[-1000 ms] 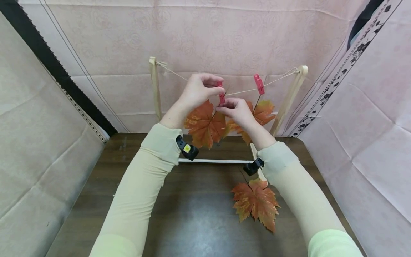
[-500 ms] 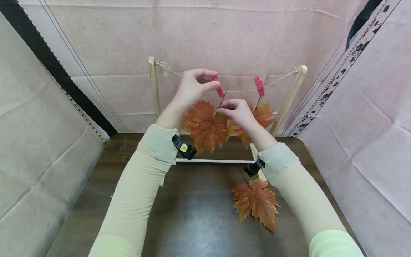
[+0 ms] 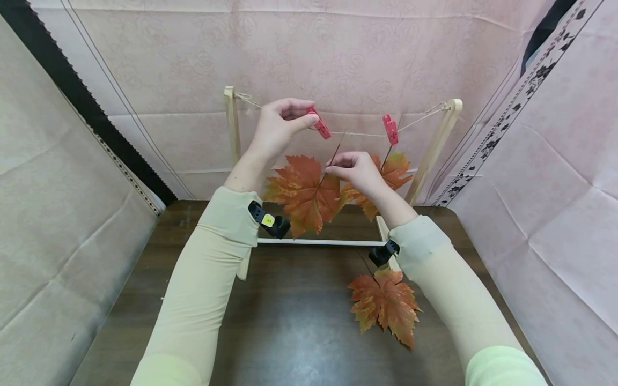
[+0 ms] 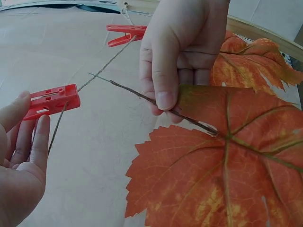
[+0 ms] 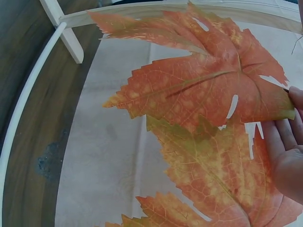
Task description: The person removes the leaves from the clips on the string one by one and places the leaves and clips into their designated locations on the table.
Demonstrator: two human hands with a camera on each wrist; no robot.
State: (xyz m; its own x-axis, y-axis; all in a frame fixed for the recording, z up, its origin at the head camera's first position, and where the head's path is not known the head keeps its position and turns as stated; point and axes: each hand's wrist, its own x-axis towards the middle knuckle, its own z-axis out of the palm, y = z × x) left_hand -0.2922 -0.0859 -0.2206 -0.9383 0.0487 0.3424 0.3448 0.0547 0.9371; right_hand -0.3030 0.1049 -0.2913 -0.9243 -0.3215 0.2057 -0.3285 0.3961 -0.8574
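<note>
Pale cloth (image 3: 299, 59) behind, brown table (image 3: 309, 321) below: here's the orange leaf (image 3: 307, 195), just left of the right hand (image 3: 357, 169) pinching its stem (image 4: 135, 92); left hand (image 3: 277, 126) grips a red peg (image 3: 323, 127) at the string (image 4: 106, 65). Looks like pegging; next calls for stem meeting peg.

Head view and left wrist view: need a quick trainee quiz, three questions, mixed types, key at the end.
1. True or false: the left grip pinches a red clothespin.
2. The right grip holds:
A) the string
B) a leaf stem
C) the white bar
3. Fill in: in the head view, the lowest leaf lies on the ____.

Key: 1 true; 2 B; 3 table.
</note>
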